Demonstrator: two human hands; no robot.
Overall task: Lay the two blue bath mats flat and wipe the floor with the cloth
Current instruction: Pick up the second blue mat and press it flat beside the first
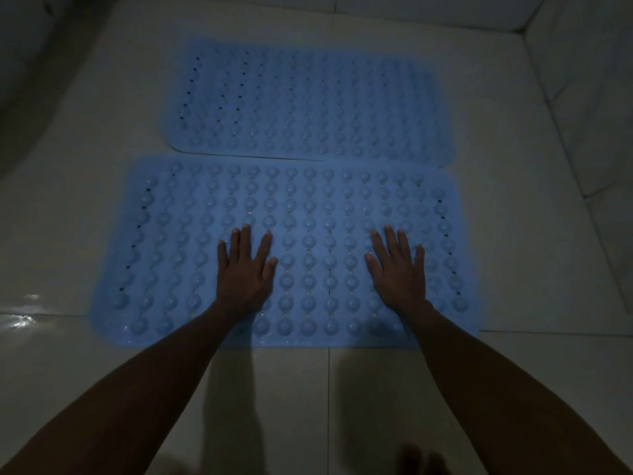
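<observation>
Now both hands, the left hand (245, 265) and right hand (397, 269), press flat with fingers spread on the near blue mat (308, 207); the far blue mat (308, 101) lies flat just beyond on the tiled floor (85, 207).

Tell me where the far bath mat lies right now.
In the head view the far bath mat lies flat on the tiled floor, upper centre, just beyond the near bath mat, their long edges almost meeting.

Single head-worn camera, wide-angle, facing forward and steeply down at the tiled floor (342, 389) from close above.
</observation>
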